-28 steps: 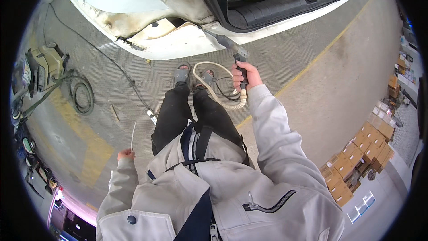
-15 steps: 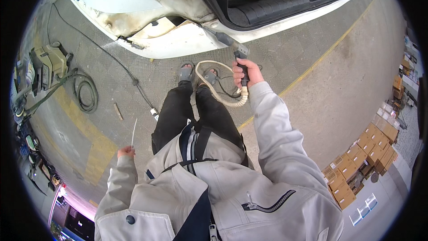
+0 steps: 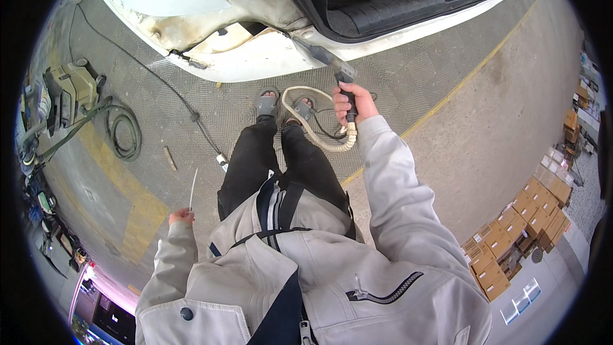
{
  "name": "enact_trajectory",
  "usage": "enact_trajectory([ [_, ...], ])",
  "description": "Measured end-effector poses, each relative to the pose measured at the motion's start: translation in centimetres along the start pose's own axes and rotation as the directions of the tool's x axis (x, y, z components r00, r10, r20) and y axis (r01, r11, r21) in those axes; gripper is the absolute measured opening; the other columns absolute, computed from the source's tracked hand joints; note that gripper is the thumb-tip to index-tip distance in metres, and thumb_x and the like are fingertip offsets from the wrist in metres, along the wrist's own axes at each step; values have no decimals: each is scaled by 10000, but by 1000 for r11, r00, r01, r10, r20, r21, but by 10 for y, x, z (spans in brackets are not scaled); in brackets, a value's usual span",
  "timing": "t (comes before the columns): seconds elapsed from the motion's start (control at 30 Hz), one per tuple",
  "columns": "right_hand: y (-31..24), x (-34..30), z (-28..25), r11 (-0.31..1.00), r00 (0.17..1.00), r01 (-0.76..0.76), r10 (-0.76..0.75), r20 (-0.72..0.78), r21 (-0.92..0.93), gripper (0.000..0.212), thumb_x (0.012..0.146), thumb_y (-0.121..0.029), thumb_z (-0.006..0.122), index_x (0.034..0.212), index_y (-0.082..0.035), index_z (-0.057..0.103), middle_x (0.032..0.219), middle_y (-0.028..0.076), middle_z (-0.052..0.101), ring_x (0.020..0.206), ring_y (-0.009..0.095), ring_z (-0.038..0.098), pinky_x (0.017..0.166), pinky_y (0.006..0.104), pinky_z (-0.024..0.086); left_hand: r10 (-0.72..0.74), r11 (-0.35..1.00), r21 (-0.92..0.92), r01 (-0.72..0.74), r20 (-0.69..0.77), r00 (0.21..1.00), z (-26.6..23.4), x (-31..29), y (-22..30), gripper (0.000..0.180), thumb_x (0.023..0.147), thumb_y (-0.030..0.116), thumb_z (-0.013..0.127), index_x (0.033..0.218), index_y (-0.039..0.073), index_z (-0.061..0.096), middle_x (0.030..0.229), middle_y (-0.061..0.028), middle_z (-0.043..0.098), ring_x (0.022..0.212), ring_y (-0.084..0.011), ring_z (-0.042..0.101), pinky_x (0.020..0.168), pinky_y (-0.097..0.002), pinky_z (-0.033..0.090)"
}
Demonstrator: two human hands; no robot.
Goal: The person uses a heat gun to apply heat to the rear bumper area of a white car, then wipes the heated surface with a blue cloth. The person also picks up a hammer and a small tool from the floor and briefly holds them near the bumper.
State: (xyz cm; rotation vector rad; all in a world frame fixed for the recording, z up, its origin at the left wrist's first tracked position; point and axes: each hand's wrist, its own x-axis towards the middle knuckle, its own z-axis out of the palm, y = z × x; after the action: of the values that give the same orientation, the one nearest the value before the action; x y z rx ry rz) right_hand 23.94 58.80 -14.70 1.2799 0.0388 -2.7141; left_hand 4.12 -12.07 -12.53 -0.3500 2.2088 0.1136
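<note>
- Right hand [image 3: 355,103] is curled closed around the black grip of 1 tool [image 3: 345,73]; the tool slants up toward the white car [image 3: 249,61], its tip at the damaged panel edge, contact unclear.
- Cream hose [image 3: 352,139] loops from the grip's base.
- Left hand [image 3: 181,217] pinches 1 thin white rod [image 3: 194,185], well apart from the car.
- Boxes [image 3: 512,222], right, carry dark print, too small to read.
- Dark panel [image 3: 113,322], lower left, bears 1 white mark, also unreadable.

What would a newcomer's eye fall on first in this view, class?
Probably the stained white car body across the top. Just below it, right of centre, the right hand grips a black-handled tool with a pale hose. At lower left, the left hand holds a thin white rod.
</note>
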Motion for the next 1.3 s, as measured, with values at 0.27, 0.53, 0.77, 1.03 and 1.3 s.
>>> enact_trajectory([
  [0.27, 4, -2, -9, 1000, 1000, -1, 2, -20, 18, 210, 990, -302, 692, 981, -139, 560, 714, -101, 476, 522, 31, 419, 498, 228, 376, -2, 1000, 5, 2, 5, 1000, -1, -1, -3, 312, 861, 115, 806, 1155, 10, 793, 856, -96, 799, 744, -166, 770, 738, -319, 618],
  [0.53, 1, -3, 8, 1000, 1000, -1, 1, 22, -4, 214, 991, -309, 691, 987, -141, 558, 714, -104, 467, 521, 29, 413, 496, 223, 372, -23, 999, 47, 22, 6, 1000, -4, 0, 4, 308, 862, 112, 810, 1160, 33, 801, 883, -88, 804, 764, -160, 771, 774, -314, 616],
  [0.77, 0, -1, 12, 1000, 999, -10, 9, 32, 18, 218, 986, -300, 694, 991, -131, 556, 713, -94, 463, 520, 33, 409, 490, 224, 362, 7, 1000, 18, -6, -11, 1000, -6, 7, -2, 314, 845, 112, 828, 1143, 16, 798, 862, -102, 797, 721, -164, 760, 734, -321, 619],
  [1.03, -6, -3, 24, 998, 996, -49, 51, 74, -36, 214, 981, -281, 702, 969, -105, 580, 719, -66, 493, 536, 51, 434, 496, 232, 380, 56, 998, -29, -56, 0, 998, -3, 9, -10, 280, 885, 7, 770, 1158, -55, 744, 795, -107, 765, 622, -153, 714, 560, -293, 579],
  [1.3, -8, 8, 33, 997, 991, -77, 78, 111, -8, 210, 995, -283, 683, 967, -95, 594, 726, -58, 505, 545, 57, 444, 498, 231, 393, -6, 1000, -1, 6, -19, 1000, -10, -4, 1, 302, 846, 94, 831, 1130, 0, 791, 822, -87, 783, 699, -161, 748, 689, -320, 614],
])
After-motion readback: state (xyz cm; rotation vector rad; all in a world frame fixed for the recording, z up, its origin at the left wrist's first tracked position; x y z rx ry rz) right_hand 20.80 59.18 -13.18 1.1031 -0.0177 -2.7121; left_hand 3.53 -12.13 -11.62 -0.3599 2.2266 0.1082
